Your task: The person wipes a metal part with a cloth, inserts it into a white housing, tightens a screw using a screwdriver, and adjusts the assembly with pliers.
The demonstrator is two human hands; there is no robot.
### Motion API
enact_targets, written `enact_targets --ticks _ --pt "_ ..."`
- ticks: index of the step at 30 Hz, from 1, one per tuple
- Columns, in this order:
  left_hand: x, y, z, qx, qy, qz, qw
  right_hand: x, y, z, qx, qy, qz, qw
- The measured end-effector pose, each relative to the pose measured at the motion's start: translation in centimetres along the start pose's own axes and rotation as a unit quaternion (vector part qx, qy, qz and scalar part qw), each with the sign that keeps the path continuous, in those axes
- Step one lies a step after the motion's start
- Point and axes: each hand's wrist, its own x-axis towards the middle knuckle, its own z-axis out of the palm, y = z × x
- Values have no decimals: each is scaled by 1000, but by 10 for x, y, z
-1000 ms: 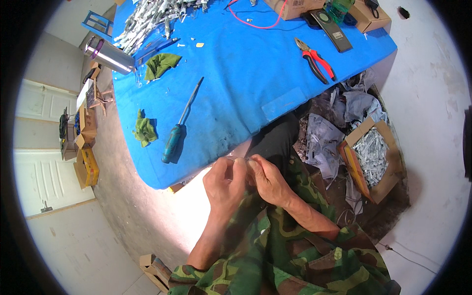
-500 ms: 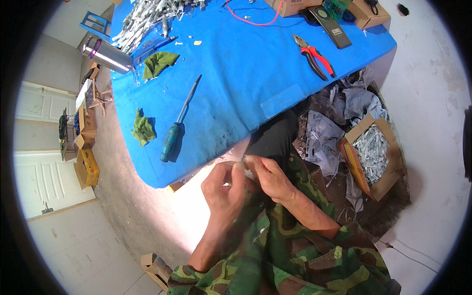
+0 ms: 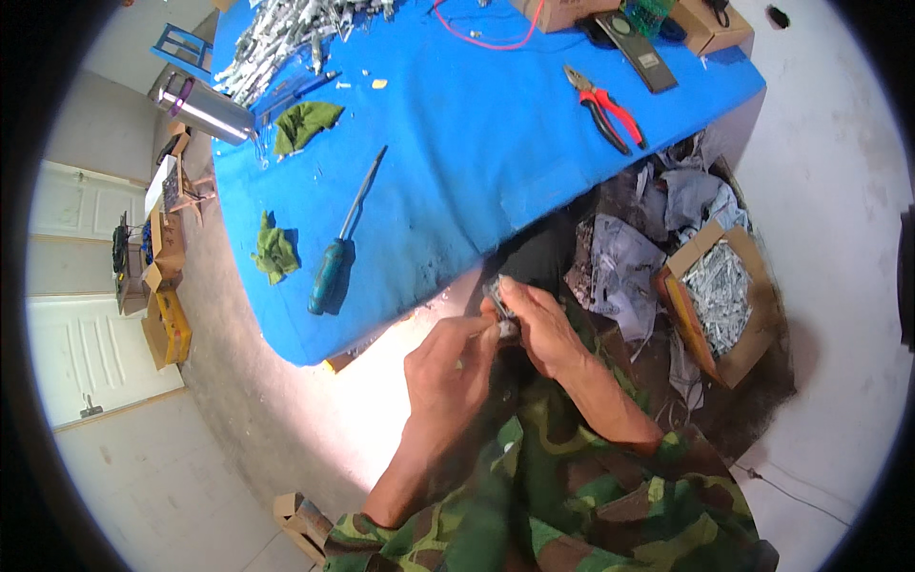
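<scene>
Over my lap, just off the table's near edge, my two hands meet at a small grey metallic part (image 3: 506,328). Its exact kind is too small and covered to make out. My right hand (image 3: 545,329) is closed around it, thumb along its upper end. The fingertips of my left hand (image 3: 448,367) pinch together at its lower end. Nearest on the blue-covered table (image 3: 429,181) lies a screwdriver (image 3: 345,234) with a teal handle. Pliers (image 3: 603,110) with red and black grips rest farther right.
Two green cloths (image 3: 307,126) (image 3: 275,250) and a steel flask (image 3: 212,110) are on the table's left, by a pile of silvery parts (image 3: 286,43). A phone (image 3: 639,52) lies far right. Below right stand a carton (image 3: 674,297) of metal strips and grey plastic bags (image 3: 624,272).
Both hands have shifted slightly right. The right hand has turned upward, and more of the grey part shows between the hands. The left hand's fingers have closed in toward it.
</scene>
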Motion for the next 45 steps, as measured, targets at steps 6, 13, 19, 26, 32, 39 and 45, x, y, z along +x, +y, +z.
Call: enact_targets --ticks 6,13,19,26,32,39,45 --pt "6 -20 -18 -113 3 -146 983 -9 -25 1 -54 -75 24 995" --pt "9 -34 -14 -219 31 -165 961 -17 -30 -3 -110 -90 14 990" --pt "5 -49 -12 -312 45 -203 927 -20 -28 4 -182 -83 -130 971" --pt "1 -39 7 -270 40 -234 933 -15 -10 9 -336 4 -304 892" --pt "-3 -47 7 -260 26 -234 936 -17 -13 9 -402 6 -351 846" --pt "-8 -26 9 -227 47 -189 954 -25 -18 19 -325 26 -305 895" --pt "-6 -14 9 -253 63 -185 948 -26 -19 19 -359 32 -320 876"
